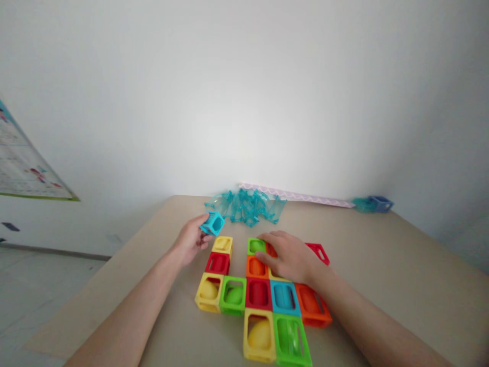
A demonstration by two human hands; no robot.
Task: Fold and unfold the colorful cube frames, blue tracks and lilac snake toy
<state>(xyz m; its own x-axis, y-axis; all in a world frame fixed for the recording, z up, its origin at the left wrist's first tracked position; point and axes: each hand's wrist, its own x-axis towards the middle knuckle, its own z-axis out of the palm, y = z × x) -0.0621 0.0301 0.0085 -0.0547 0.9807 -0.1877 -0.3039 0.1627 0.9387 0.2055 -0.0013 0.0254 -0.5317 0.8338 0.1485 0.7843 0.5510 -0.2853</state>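
My left hand [192, 238] is closed on a light blue cube block [213, 224], holding it at the left, just beyond a yellow block [222, 245]. My right hand [286, 255] lies over the far right part of a group of joined coloured blocks, partly hiding an orange and a yellow one. Its fingers reach across a green block [256, 246] and an orange block [256, 266]. Nearer to me sit a red block [259, 294], a blue block [284, 297], and a yellow block [260, 336] with a rounded piece inside.
A crumpled teal net bag [250, 206] lies at the back of the tan table [382, 265]. A pale purple strip [301, 196] runs along the wall. At the far right corner rests a dark blue block [380, 204]. A poster [30, 158] hangs on the left.
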